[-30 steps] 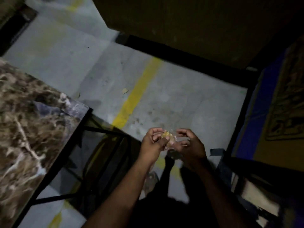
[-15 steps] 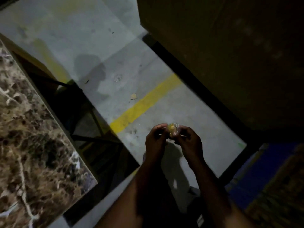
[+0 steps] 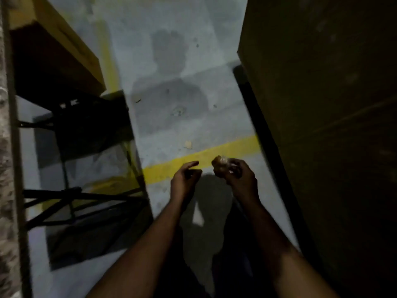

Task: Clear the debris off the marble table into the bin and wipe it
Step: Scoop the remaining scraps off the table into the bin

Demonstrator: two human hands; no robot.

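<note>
My right hand (image 3: 238,177) grips a small crumpled wad of debris (image 3: 219,165), clear wrapper with something yellowish, held over the grey floor. My left hand (image 3: 185,176) hovers just left of it, fingers loosely curled and holding nothing, a short gap away from the wad. Only a thin strip of the brown marble table (image 3: 5,190) shows along the left edge, with its black frame below. No bin is in view.
A yellow line (image 3: 193,161) crosses the grey floor under my hands, with a small scrap (image 3: 188,144) lying just beyond it. A large dark cabinet or wall (image 3: 322,104) fills the right. A yellow-brown box (image 3: 64,48) and black table legs (image 3: 75,196) stand at left.
My left hand has let go of the wad and drawn left; the right hand alone holds it. The view has turned so the marble table has slid to the far left edge.
</note>
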